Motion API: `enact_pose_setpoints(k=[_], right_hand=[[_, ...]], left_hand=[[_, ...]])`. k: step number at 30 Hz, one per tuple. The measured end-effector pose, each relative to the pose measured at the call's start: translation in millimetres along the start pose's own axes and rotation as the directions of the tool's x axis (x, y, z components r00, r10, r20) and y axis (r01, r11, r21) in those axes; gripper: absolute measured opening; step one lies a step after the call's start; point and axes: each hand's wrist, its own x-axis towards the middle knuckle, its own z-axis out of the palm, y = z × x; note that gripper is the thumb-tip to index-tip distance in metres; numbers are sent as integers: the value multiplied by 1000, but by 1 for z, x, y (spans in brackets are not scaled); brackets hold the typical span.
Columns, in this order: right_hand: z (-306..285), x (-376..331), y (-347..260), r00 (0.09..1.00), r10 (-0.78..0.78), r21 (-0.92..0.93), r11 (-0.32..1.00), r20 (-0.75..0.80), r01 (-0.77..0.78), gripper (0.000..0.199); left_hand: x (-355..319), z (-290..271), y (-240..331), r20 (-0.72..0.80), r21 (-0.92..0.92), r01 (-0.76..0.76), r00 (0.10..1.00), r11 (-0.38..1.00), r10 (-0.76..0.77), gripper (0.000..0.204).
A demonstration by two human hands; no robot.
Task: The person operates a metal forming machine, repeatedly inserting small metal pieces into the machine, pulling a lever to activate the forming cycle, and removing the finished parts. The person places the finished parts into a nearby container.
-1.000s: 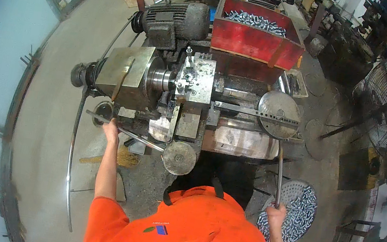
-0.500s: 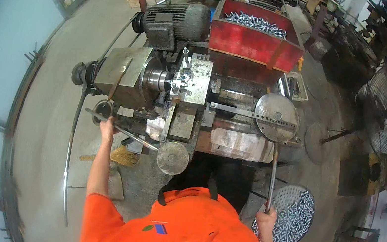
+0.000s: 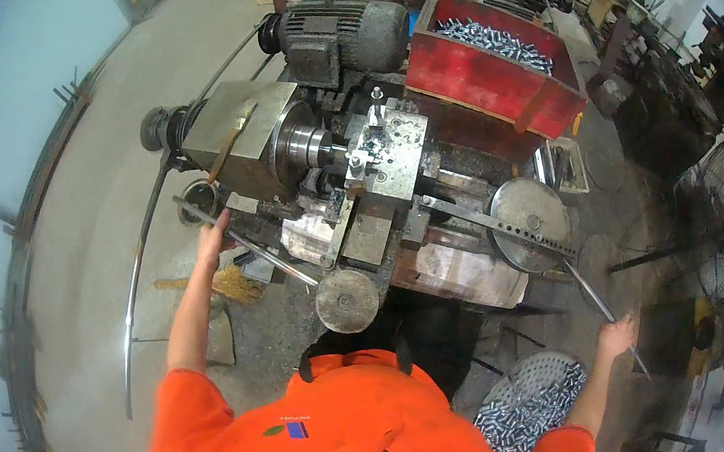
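Left hand (image 3: 214,227) closed over the near end of a thin lever rod (image 3: 255,249), which slants away to the right of the hand toward a round hand wheel (image 3: 347,300). Just beyond that hand, a small round cup (image 3: 197,199) at the corner of the lathe body (image 3: 235,137). Right hand (image 3: 616,335) wrapped around a long steel handle (image 3: 598,303), grasped near its outer end; from the hand, up and to the left to a flat metal disc (image 3: 530,212). Below and left of the right hand, a perforated basket (image 3: 532,403) of small silvery parts. Far beyond both hands, a red bin (image 3: 488,75).
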Motion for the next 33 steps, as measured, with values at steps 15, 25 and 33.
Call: enact_pose_setpoints(k=[15, 25, 33], right_hand=[[-23, -218, -117, 890, -423, 722, 668, 169, 181, 43], [-70, -187, -154, 853, -506, 735, 627, 130, 260, 35], [-217, -117, -322, 624, -733, 760, 236, -270, 606, 35]], left_hand=[[19, 1, -164, 68, 981, -112, 963, 158, 261, 52], [24, -13, -137, 324, 945, -320, 944, 62, -66, 48], [14, -46, -144, 281, 945, -270, 959, 186, -31, 40]])
